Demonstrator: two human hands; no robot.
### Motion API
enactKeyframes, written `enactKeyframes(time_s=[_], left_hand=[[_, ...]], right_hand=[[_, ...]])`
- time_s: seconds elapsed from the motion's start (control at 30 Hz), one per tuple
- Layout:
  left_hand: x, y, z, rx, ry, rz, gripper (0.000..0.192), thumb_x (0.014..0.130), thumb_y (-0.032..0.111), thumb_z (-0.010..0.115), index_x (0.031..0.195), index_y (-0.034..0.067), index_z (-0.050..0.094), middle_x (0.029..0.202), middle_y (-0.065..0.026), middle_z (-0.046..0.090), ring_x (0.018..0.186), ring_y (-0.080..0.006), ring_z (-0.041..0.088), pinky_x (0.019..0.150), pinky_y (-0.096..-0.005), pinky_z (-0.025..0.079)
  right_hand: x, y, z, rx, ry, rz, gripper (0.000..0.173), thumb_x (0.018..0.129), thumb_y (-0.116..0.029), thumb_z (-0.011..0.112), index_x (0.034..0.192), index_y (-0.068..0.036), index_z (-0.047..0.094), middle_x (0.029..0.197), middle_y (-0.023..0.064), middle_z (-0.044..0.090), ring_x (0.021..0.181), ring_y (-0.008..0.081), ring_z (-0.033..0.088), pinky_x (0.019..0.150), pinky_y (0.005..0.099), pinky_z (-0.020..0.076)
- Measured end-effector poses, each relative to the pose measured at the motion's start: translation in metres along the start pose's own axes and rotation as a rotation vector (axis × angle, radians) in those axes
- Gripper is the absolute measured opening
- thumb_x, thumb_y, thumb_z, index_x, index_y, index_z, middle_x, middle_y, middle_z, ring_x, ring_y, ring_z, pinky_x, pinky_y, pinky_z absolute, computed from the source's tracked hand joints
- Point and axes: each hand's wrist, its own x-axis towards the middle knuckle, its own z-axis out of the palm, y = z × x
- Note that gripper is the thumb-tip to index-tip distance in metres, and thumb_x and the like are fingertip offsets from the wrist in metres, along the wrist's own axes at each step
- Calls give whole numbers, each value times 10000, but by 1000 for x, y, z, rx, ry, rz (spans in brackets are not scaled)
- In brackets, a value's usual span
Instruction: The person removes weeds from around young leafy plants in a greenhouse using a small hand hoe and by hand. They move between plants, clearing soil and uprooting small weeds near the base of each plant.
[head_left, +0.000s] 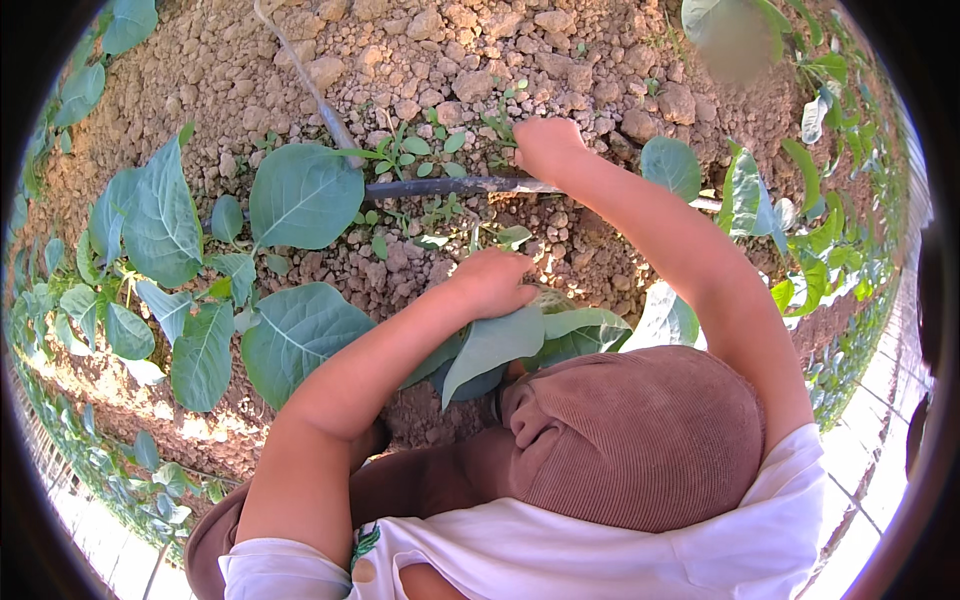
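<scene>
My left hand (491, 283) is low over the soil, at the upper edge of a broad blue-green leaf (499, 341). Its thumb and fingers are spread a little, and no held thing shows between them. Just beyond its fingertips are small weed leaves (514, 237). My right hand (549, 148) reaches farther out, past a black drip irrigation hose (457, 187). Its fingers are curled down beside a small green weed (501, 126). Whether they pinch a stem is hidden. A clump of low weeds (420, 150) grows to the left of this hand.
Large-leaved plants, apparently brassicas (306, 196), stand to the left, with more leafy plants (742, 196) to the right. Dry, cloddy soil (480, 45) stretches ahead. A thin grey tube (307, 79) meets the hose. My knees (645, 435) in brown corduroy are bent close below.
</scene>
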Motion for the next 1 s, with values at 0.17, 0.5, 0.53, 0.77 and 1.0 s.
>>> enactKeyframes(time_s=[0.17,0.5,0.53,0.77,1.0], left_hand=[[0,3,-1,9,-5,4,370,834,338,543,1071,67,629,1052,-173,642,1027,-341,582,910,-435,455],[-3,2,-1,-8,8,-9,367,830,345,555,1063,71,627,1061,-163,641,1046,-338,573,923,-431,447],[-4,2,0,-7,10,-10,367,830,345,556,1061,70,627,1062,-163,641,1047,-339,572,923,-431,447],[-1,0,-2,-32,24,12,363,830,356,562,1031,62,633,1018,-169,651,1003,-348,592,897,-440,462],[1,-1,0,-11,41,28,360,830,361,566,997,50,637,993,-181,654,977,-354,605,871,-444,474]], right_hand=[[-13,-5,17,-63,182,-66,365,854,-124,574,1189,-32,462,984,182,606,843,310,662,682,390,546],[-12,-15,-5,-177,111,-137,154,751,-27,629,903,-15,613,917,132,635,855,298,667,688,375,555],[-11,-14,-4,-171,137,-138,141,754,-28,624,894,-23,618,909,122,634,852,289,666,691,373,553],[-4,12,16,69,252,-128,194,809,-212,611,887,-34,622,849,123,615,805,316,638,684,404,509],[-1,74,43,1296,-126,141,303,818,-343,633,911,-55,630,698,115,626,660,292,620,633,410,482]])
